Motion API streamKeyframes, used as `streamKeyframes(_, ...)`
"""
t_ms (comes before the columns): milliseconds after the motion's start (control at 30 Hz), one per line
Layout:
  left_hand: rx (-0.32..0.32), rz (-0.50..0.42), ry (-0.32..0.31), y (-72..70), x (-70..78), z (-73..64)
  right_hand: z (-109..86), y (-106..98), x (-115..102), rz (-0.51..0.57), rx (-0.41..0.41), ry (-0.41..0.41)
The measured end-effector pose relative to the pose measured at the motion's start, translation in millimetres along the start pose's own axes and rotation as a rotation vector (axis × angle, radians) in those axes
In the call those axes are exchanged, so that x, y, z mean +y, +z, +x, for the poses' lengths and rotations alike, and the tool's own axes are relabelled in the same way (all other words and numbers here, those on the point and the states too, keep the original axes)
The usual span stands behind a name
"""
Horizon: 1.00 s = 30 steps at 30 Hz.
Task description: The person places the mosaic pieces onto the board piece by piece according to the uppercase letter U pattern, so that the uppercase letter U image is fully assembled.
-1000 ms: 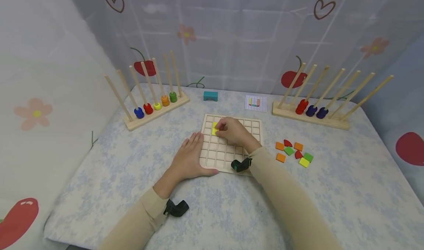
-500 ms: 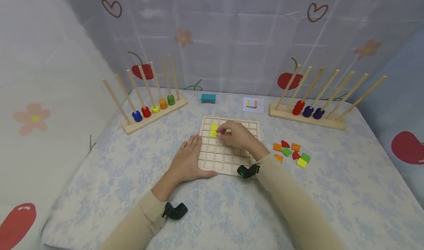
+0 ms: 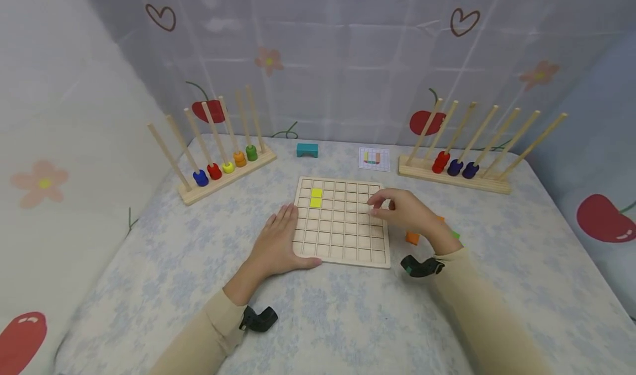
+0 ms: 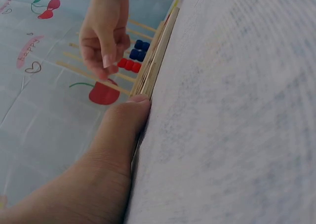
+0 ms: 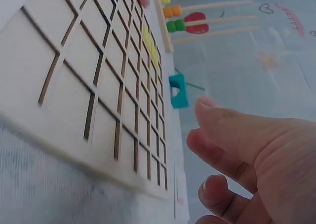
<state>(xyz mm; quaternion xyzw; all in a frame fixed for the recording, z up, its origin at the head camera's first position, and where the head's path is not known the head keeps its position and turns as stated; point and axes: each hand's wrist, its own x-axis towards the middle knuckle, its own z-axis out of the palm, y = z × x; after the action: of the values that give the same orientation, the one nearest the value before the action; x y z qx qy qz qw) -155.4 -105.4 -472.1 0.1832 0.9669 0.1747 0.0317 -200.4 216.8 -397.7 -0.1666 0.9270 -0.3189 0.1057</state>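
Evidently for steadiness, the left hand (image 3: pixel 272 244) lies with fingers extended against the left edge of a wooden grid board (image 3: pixel 337 238), thumb along its near edge; together they seem to form a corner stop. Right of the board, an orange piece (image 3: pixel 412 237) and a green piece (image 3: pixel 455 235) peek from behind the right hand (image 3: pixel 407 212), which hangs at the board's right edge, thumb and forefinger apart, gripping nothing. Two yellow tiles (image 3: pixel 315 202) fill neighbouring cells toward the far left, whose borders probably stop them drifting. Farther back, a peg rack (image 3: pixel 229 178) and a second rack (image 3: pixel 452 179) flank the board, perhaps keeping the middle free; between them, beside a teal block (image 3: pixel 307 150), a printed card (image 3: pixel 374 159) lies face up, presumably for viewing.
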Motion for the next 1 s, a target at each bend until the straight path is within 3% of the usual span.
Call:
streamKeyframes(200,0.007,-0.007,0.005,0.1,0.1,0.0,-32.5,-23,31,-0.002,0.015,0.092)
streamKeyframes(433,0.004,0.001,-0.005,-1.0,1.9,-1.7,-63.9,-42,53,-0.050,0.067,0.130)
streamKeyframes(733,0.009,-0.006,0.005,-2.0,3.3,-2.7,-92.8,-49,77,-0.093,0.083,0.188)
streamKeyframes(1000,0.000,-0.001,-0.003,-1.0,2.9,-1.8,-105.1,-47,91,-0.088,0.085,0.249)
